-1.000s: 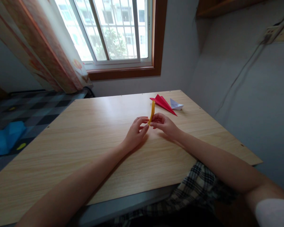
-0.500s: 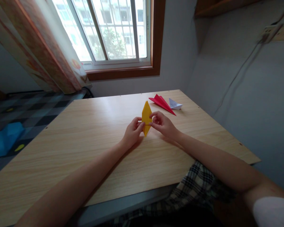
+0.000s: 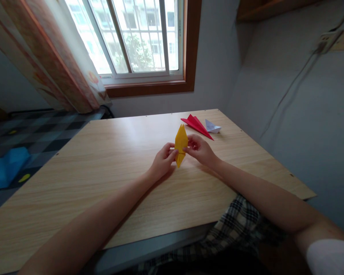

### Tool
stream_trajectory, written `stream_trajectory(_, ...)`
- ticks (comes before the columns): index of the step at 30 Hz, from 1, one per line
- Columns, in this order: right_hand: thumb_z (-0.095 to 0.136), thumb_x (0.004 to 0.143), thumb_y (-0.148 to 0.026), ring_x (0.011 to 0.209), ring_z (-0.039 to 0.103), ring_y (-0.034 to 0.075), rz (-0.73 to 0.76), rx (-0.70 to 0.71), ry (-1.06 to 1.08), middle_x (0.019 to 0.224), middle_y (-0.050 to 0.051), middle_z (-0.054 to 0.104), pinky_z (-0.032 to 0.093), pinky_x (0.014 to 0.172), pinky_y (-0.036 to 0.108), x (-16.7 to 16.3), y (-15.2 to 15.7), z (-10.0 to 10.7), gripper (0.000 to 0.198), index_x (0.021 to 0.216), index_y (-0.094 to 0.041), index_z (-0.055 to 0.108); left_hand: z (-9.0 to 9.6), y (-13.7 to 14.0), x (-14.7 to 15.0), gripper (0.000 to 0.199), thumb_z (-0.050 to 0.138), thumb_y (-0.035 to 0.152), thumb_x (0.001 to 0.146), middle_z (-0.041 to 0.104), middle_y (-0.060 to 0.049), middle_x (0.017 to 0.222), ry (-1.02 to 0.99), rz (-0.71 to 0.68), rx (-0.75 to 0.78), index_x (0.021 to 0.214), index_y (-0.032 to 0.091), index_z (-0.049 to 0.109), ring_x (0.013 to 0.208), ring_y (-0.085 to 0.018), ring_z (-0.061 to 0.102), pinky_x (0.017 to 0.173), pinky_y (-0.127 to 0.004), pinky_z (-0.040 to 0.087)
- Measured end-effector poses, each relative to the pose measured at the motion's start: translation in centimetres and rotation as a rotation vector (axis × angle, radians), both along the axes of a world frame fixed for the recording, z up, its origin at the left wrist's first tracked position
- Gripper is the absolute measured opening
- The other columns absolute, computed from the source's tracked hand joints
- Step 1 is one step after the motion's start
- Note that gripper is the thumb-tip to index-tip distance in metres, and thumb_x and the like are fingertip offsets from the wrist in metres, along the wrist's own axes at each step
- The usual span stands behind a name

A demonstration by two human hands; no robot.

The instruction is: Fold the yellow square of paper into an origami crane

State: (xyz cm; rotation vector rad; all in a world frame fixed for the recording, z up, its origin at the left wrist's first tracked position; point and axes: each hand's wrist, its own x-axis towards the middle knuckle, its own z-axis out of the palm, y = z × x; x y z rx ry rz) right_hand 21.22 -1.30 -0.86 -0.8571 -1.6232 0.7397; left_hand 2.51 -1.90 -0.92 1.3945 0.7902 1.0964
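Note:
A folded piece of yellow origami paper [image 3: 181, 139] stands upright between my hands, a long diamond with a split upper tip and a crease across its lower part. My left hand [image 3: 163, 159] grips its left edge, thumb on the front face and fingers behind. On the right edge, my right hand [image 3: 200, 148] pinches the paper with the thumb in front; its other fingers curl behind and are partly hidden. Just beyond my right hand lie a red paper plane [image 3: 197, 125] and a small white folded paper boat [image 3: 213, 126].
The pale wooden table [image 3: 103, 168] spreads under my forearms. To the left, a blue folded paper [image 3: 8, 166] rests on a dark checked cloth [image 3: 43, 141]. A window [image 3: 140, 42] and curtain [image 3: 54, 57] stand behind; a wall with a socket [image 3: 328, 41] is at right.
The yellow paper has shifted slightly right and tilted, and its upper tip now shows a split. My right fingers have moved from the front edge to behind the paper.

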Motion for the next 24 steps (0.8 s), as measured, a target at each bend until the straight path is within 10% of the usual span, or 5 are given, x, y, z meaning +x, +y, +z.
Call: stream_trajectory(24,0.055,0.087,-0.012,0.089,0.057,0.018,0.106,0.109,-0.162,0.095,0.005,0.057,0.051,0.068,0.031,0.2,-0.8,0.8,0.027,0.091,-0.026,0.078,0.7,-0.3,0.1,0.036,0.079,0.042,0.079,0.073,-0.005,0.089,-0.171,-0.005,-0.246,0.097,0.018,0.059,0.086,-0.020,0.072,0.079,-0.032,0.056)
